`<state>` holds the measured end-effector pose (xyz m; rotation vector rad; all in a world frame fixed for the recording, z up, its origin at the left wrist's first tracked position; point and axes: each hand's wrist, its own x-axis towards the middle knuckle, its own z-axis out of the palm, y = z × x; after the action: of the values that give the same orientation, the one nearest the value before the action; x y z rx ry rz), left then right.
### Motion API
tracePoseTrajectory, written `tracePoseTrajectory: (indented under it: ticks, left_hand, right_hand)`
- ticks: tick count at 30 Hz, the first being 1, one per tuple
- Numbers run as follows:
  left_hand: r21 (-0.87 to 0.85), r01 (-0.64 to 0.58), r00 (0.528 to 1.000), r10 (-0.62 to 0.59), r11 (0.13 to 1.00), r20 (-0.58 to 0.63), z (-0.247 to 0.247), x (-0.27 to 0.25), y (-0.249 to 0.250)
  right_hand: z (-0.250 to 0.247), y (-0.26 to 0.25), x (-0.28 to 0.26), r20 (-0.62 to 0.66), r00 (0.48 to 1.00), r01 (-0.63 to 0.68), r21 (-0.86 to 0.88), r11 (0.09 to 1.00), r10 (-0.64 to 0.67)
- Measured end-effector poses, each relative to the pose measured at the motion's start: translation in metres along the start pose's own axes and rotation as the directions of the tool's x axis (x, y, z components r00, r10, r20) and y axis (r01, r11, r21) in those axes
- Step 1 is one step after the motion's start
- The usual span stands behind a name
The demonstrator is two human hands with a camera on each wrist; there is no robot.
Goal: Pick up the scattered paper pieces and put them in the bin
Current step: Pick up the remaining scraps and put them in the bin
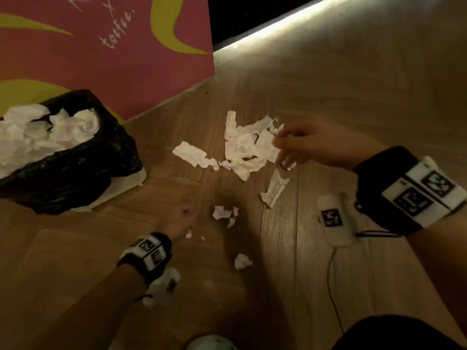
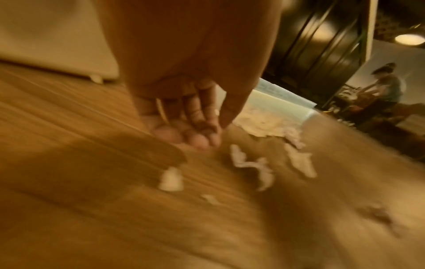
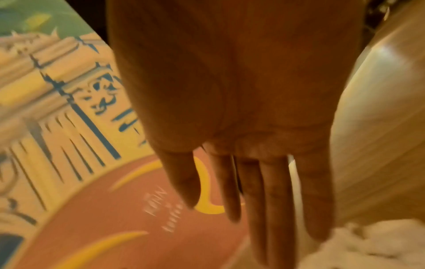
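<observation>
Right hand: in the head view my right hand (image 1: 312, 145) hovered at the right edge of the biggest paper heap (image 1: 249, 145); only the wrist view showed its fingers (image 3: 276, 196) straight, nearly together, holding nothing.
Left hand: my left hand (image 1: 180, 219) was low over the floor (image 1: 353, 109); its wrist view showed the fingers (image 2: 202, 127) curled inward, but I could not tell if they pinched something.
Paper pieces: torn, crumpled white scraps (image 1: 223, 214) lay between both hands, thin with ragged edges.
Bin: the bin (image 1: 75, 173), far left by the pink wall (image 1: 113, 59), had a glossy black bag heaped with white paper.
Only in left wrist view: another person (image 2: 381, 85), far right.
</observation>
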<state>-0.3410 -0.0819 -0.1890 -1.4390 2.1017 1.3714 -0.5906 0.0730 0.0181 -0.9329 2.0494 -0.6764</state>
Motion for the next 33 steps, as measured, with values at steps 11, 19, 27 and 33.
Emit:
tracePoseTrajectory:
  ticks: [11,19,27,33]
  left_hand:
    - [0.071,0.059,0.976,-0.073,0.996,0.207,0.014,0.021,-0.008]
    - [0.405,-0.182,0.945,0.273,0.896,-0.18,-0.031,0.089,0.1]
    - [0.461,-0.564,0.804,0.582,0.685,0.119,0.042,0.131,0.214]
    - [0.583,-0.702,0.636,0.729,0.409,0.254,0.134,0.149,0.237]
  right_hand:
    - [0.079,0.261,0.01,-0.132,0.752,-0.652,0.005,0.759,0.646]
    - [0.096,0.231,0.031,0.085,0.751,-0.633,0.379,0.675,0.655]
    - [0.11,0.265,0.027,0.019,0.655,-0.628,0.57,0.53,0.755]
    - [0.113,0.268,0.026,-0.042,0.673,-0.59,0.572,0.57,0.738]
